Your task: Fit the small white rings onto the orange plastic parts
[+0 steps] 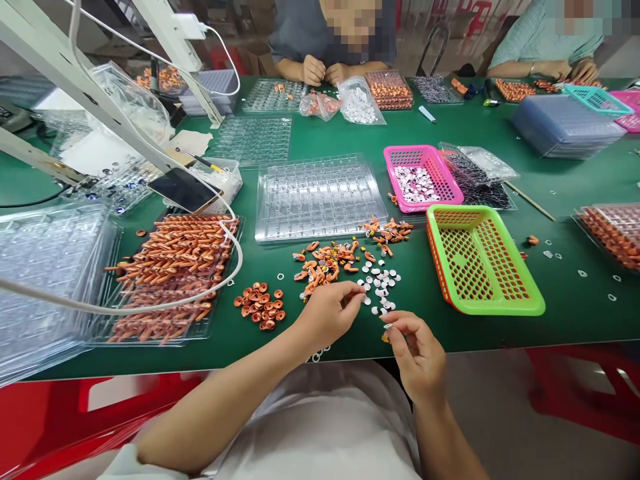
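White bit [387, 326], likely light, slick; I'm pinching it edgewise in right hand [423, 357], near bench [480, 331] front edge. Left hand [327, 315] bunching fingertips beside discs [383, 292], catch unclear.

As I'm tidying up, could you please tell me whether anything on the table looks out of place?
Small pale rings lie strewn right of the green basket, and others sit at the near edge of the table, where they might fall. One copper-coloured cup lies apart from the pile of cups. Nothing looks clearly damaged.
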`<state>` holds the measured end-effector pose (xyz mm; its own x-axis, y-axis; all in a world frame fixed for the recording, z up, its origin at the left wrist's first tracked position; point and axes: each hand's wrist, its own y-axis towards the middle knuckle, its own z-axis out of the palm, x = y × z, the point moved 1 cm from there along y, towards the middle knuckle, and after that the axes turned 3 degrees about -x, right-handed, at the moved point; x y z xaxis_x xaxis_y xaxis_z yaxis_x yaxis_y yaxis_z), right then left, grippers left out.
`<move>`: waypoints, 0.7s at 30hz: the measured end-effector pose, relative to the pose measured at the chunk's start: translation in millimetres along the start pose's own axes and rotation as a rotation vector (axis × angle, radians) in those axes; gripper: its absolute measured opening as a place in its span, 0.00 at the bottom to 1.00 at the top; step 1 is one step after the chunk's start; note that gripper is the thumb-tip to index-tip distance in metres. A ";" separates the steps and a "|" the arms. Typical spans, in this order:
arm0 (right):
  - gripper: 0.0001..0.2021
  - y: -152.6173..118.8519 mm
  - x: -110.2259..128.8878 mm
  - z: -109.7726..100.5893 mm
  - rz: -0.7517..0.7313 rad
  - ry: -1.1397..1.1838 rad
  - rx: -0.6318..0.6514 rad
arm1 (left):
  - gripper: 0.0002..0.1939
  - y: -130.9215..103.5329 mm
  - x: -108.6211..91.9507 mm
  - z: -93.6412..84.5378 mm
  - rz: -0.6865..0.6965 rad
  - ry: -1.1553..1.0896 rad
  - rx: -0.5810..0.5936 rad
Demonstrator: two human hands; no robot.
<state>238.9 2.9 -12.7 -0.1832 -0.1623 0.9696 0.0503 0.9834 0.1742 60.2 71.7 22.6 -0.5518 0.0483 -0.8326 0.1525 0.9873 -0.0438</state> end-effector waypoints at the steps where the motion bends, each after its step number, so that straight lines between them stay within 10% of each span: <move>1: 0.05 -1.5 1.7 2.2 -0.021 0.000 -0.011 | 0.08 -2.2 -1.6 -1.0 -0.068 -0.119 0.009; 6: 0.08 -4.7 11.8 21.1 -0.169 -0.018 0.075 | 0.10 -15.9 -3.1 -0.5 -0.270 -0.534 -0.015; 21: 0.11 13.1 33.2 30.9 -0.441 -0.239 0.295 | 0.12 -45.2 22.5 -18.6 -0.321 -0.862 0.127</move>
<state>203.2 12.9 16.6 -0.3432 -0.5731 0.7442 -0.3506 0.8132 0.4645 25.6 31.0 16.2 0.2098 -0.4036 -0.8906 0.2147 0.9076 -0.3607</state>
